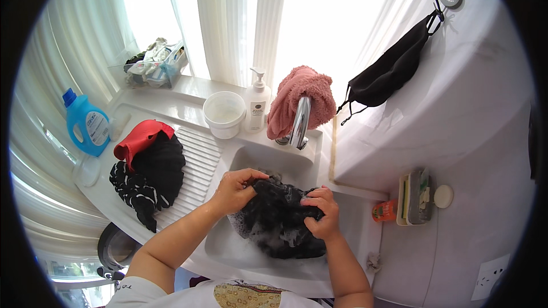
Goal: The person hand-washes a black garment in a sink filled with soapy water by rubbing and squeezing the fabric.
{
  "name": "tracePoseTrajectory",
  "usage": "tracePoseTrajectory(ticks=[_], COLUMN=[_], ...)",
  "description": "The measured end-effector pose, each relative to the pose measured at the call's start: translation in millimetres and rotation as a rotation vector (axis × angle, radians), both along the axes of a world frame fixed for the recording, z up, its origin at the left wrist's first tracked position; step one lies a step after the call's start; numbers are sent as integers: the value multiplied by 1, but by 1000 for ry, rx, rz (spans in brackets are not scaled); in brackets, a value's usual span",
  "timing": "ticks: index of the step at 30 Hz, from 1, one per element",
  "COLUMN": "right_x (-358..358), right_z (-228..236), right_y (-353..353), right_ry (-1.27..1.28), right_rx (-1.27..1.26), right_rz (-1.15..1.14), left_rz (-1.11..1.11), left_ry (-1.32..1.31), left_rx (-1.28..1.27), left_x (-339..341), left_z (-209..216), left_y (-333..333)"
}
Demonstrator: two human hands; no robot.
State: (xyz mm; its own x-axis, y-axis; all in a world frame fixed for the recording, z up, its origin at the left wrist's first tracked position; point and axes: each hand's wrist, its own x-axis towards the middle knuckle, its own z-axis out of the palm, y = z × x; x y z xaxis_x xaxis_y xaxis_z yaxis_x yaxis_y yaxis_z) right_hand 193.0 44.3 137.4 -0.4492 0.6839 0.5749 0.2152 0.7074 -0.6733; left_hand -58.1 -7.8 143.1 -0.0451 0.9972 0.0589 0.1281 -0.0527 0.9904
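A wet black garment (pixel 279 217) with soap suds on it lies bunched in the white sink basin (pixel 216 245). At its upper left edge, my left hand (pixel 237 189) pinches the cloth between bent fingers and thumb. My right hand (pixel 323 214) grips a fold on the garment's right side, the fingers curled round it. Foam clings to the cloth and spreads beside it in the basin. Most of the basin floor is hidden under the fabric, and its exact kind does not show. Beyond my hands stands the chrome faucet (pixel 301 122), with a pink fluffy towel (pixel 302 94) draped over it.
On the ribbed washboard (pixel 197 162) to the left lie black clothes (pixel 162 165) and a red cloth (pixel 142 140). Behind are a blue detergent bottle (pixel 88 122), a white bucket (pixel 224 115) and a pump bottle (pixel 257 102). A black face mask (pixel 391 65) hangs at the right.
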Motion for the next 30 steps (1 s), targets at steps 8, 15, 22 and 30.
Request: tracePoseTrajectory(ticks=[8,15,22,30], right_x=[-18,-74,-104,-83], right_z=[-92,-140,-178,-166], right_y=[-16,-1,27,50], right_ry=[-175,-995,-1190,-536], right_rx=[-148,-259,-552,-753], right_rz=[-191,-15,233,32], left_rz=[207,-55,-529,-249], left_ry=[794,1026,1164,1176], left_rx=[-337,-511,-676,-496], left_x=[34,42,39,26], left_z=[-114,-206,-274,-208], left_y=[-20,8,32,45])
